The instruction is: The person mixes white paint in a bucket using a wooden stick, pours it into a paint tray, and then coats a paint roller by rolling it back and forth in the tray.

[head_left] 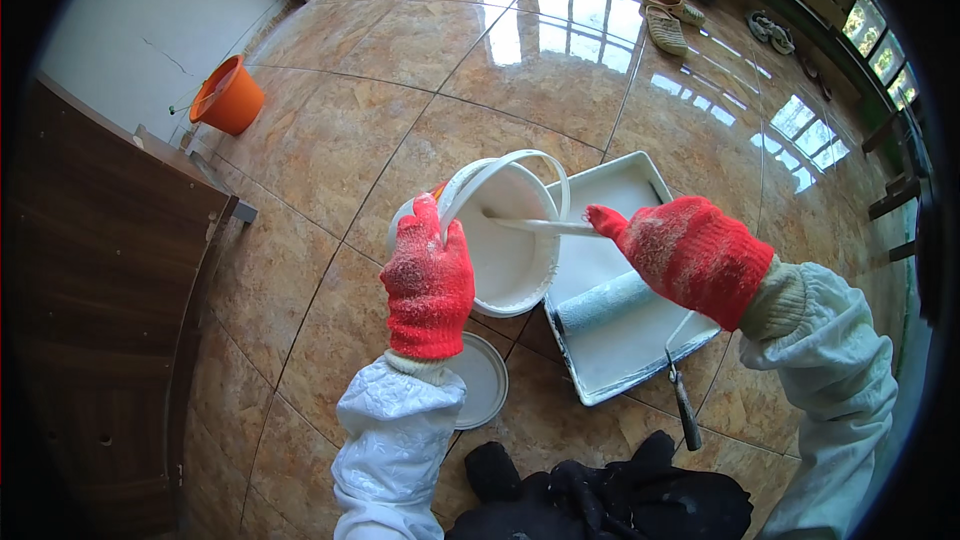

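A white paint bucket (pixel 508 311) with white paint (pixel 505 265) in it leans toward the right, its white handle (pixel 525 158) raised. Closed on its left rim is my left hand (pixel 430 285), in a red knit glove dusted with white. My right hand (pixel 700 262), gloved the same way, grips a pale stick (pixel 548 227) whose far end reaches into the paint. Under and beside that hand lies a white paint tray (pixel 588 398) with paint in it. A paint roller (pixel 605 302) rests in the tray, its dark handle (pixel 685 410) sticking out over the near edge.
A round lid (pixel 482 380) lies on the tiled floor (pixel 310 190) below the bucket. An orange bucket (pixel 228 98) stands by the wall at far left, near brown wooden furniture (pixel 100 320). Shoes (pixel 665 30) line the far right side. Dark chair legs (pixel 895 200) are at right.
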`<state>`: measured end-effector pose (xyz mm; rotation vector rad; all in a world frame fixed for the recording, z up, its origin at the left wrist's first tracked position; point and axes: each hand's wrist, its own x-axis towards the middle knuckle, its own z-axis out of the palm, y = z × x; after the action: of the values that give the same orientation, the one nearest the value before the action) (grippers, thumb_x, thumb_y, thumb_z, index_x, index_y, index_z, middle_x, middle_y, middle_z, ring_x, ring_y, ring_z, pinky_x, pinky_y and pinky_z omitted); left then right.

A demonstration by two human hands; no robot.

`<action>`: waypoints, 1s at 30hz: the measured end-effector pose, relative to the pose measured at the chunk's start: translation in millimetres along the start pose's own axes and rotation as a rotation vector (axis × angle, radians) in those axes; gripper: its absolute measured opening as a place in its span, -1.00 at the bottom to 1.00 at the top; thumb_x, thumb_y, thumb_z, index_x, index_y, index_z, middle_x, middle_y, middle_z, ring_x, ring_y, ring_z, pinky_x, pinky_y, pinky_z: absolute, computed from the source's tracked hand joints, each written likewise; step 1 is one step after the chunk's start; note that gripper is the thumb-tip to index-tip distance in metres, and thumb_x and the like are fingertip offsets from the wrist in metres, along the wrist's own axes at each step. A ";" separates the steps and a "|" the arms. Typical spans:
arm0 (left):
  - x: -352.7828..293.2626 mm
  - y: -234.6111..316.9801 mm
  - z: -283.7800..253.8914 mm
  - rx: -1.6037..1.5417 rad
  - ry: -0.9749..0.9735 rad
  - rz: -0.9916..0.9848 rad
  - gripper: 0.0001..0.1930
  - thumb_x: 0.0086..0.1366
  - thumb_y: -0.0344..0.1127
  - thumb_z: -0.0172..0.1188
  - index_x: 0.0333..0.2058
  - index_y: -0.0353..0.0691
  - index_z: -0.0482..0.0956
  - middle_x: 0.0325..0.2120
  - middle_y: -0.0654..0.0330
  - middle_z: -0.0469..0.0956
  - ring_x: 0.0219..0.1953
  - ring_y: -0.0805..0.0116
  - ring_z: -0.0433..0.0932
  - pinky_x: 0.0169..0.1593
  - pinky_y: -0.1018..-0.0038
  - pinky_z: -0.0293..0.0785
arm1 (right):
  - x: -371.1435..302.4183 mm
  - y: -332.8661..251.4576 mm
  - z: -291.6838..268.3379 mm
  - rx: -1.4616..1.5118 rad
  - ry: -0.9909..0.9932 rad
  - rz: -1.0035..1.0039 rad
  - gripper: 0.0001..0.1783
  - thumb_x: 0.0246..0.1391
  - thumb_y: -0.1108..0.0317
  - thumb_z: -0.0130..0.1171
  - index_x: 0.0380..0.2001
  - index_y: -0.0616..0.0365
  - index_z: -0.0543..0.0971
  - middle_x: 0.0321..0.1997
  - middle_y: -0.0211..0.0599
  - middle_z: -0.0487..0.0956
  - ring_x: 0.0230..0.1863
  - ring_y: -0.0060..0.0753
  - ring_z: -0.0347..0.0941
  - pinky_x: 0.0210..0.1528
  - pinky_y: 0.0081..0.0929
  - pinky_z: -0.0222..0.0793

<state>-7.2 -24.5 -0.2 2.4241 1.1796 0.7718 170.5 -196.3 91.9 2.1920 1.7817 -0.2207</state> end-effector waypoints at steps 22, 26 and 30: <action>-0.3 1.2 -1.0 -0.018 -0.013 0.052 -0.56 0.22 -0.29 0.12 0.09 -0.18 0.36 -0.11 -0.03 0.50 -0.13 -0.09 0.54 -0.10 0.16 0.51 | -37.5 22.6 56.5 1.427 -0.519 0.415 -0.43 0.12 0.37 0.01 0.23 -0.20 0.34 -0.59 -0.42 0.49 -0.70 -0.69 0.30 -0.67 -0.67 0.30; 5.4 4.3 -0.2 0.024 -0.033 0.023 -0.60 0.24 -0.29 0.10 0.06 -0.17 0.37 -0.12 -0.02 0.50 -0.15 -0.07 0.54 -0.12 0.17 0.50 | -58.4 27.8 57.0 1.463 -0.482 0.466 -0.42 0.09 0.37 0.03 0.23 -0.21 0.34 -0.58 -0.41 0.52 -0.69 -0.69 0.32 -0.67 -0.67 0.31; 11.8 6.5 2.3 0.046 -0.037 0.000 -0.62 0.25 -0.26 0.09 0.03 -0.18 0.39 -0.15 -0.02 0.49 -0.17 -0.06 0.54 -0.14 0.16 0.49 | -81.2 34.3 51.5 1.501 -0.397 0.562 -0.40 0.02 0.41 0.03 0.21 -0.14 0.38 -0.61 -0.40 0.52 -0.70 -0.67 0.35 -0.64 -0.66 0.33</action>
<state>4.2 -19.1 5.1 2.4647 1.1955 0.7050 190.2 -294.7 73.3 2.9416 0.5844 -2.1750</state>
